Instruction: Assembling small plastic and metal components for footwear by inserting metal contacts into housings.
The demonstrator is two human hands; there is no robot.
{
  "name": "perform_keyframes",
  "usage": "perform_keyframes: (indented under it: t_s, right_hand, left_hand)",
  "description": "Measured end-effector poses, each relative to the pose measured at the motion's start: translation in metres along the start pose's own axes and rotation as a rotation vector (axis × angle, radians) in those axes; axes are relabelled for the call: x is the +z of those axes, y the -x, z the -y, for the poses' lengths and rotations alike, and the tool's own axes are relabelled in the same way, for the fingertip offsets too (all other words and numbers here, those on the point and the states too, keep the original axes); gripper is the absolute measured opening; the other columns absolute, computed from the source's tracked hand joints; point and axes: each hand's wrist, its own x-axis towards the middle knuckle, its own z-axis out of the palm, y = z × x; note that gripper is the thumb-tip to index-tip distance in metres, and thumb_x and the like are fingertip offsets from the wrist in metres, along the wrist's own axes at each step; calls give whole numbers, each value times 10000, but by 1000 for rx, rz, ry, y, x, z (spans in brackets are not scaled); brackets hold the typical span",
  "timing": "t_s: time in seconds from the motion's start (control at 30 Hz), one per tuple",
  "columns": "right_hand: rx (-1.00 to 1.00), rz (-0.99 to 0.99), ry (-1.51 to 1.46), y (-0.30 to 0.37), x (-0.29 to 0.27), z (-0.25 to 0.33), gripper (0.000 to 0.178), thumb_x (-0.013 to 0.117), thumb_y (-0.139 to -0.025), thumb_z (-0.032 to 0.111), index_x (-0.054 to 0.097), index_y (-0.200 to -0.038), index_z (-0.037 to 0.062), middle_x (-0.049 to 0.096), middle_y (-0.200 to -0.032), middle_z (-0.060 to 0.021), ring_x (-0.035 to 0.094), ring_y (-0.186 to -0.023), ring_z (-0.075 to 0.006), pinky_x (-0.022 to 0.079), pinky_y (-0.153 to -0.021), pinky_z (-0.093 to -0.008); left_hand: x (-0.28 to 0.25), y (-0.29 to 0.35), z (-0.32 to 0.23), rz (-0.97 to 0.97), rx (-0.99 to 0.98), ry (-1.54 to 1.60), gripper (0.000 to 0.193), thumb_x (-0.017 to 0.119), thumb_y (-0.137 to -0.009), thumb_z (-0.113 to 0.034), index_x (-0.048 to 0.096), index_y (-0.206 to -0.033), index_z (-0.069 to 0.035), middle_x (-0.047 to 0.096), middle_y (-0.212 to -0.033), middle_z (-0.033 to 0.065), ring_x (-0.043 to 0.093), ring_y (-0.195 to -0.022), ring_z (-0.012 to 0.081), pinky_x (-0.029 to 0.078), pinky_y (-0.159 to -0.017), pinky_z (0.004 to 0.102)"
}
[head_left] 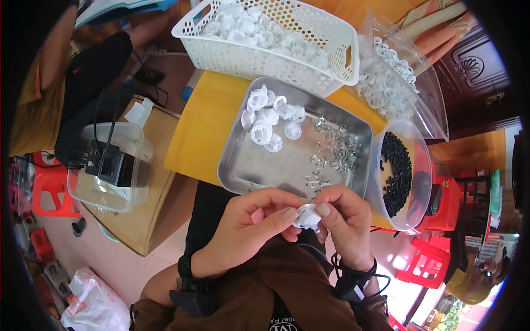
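Between my two hands, just in front of the metal tray's near edge, is a small round white plastic part (pixel 307 217). My left hand (pixel 259 220) pinches it from the left with thumb and fingers. From the right, my right hand (pixel 345 218) grips the same part, its thumb on the upper face. The fingers hide much of its underside. Beyond the hands lies the metal tray (pixel 248 165). A pile of similar white plastic parts (pixel 269 117) rests at its far left, and many small shiny metal pieces (pixel 337 149) are scattered over its right side.
A white perforated basket (pixel 265 63) full of white parts stands behind the tray. Right of it are a clear bag (pixel 386 83) of parts and a round tub (pixel 422 204) with small black pieces. At left, a clear box (pixel 141 176) with a black device sits on a carton (pixel 160 220).
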Motion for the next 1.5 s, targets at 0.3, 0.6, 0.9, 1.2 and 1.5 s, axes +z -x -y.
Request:
perform_keyframes:
  t_s: [0.3, 0.6, 0.9, 1.2, 1.5]
  right_hand:
    - [-26, 23, 117, -5, 6, 2, 199, 531, -942, 194, 562, -905, 1, 522, -667, 9, 433, -532, -33, 336, -457, -186]
    - [-210, 146, 431, -10, 16, 18, 161, 512, -933, 146, 559, -872, 5, 531, -701, -76, 538, -643, -193, 436, -607, -305]
    - [-221, 337, 132, -12, 21, 17, 261, 409, -987, 231, 487, -858, 18, 517, -721, -49, 523, -597, -115, 413, -561, -247]
    - [-22, 234, -124, -10, 29, -4, 275, 384, -998, 276, 466, -886, 39, 417, -673, 9, 389, -536, -48, 332, -478, -192]
    - [-177, 250, 783, -3, -38, 92, 113, 589, -848, 109, 575, -856, -3, 554, -715, -128, 552, -621, -219, 448, -594, -313]
  left_hand:
    - [0, -3, -3, -48, 17, 0, 248, 559, -920, -142, 561, -1093, 36, 610, -894, 71, 590, -742, 96, 511, -662, 225]
    - [-11, 7, -11, 209, -27, -190, 308, 441, -975, -270, 557, -991, 14, 567, -782, 49, 549, -700, 87, 447, -632, 215]
    - [-11, 8, -11, 169, 33, -277, 552, 381, -953, -462, 536, -922, 67, 514, -679, 81, 545, -593, 170, 478, -549, 296]
    - [-19, 5, 4, 63, 79, -194, 517, 383, -961, -437, 538, -889, 50, 494, -634, 67, 506, -518, 155, 452, -485, 282]
    - [-15, 7, -11, 127, 62, -210, 477, 396, -960, -414, 553, -949, 37, 580, -714, 116, 589, -658, 203, 498, -620, 321]
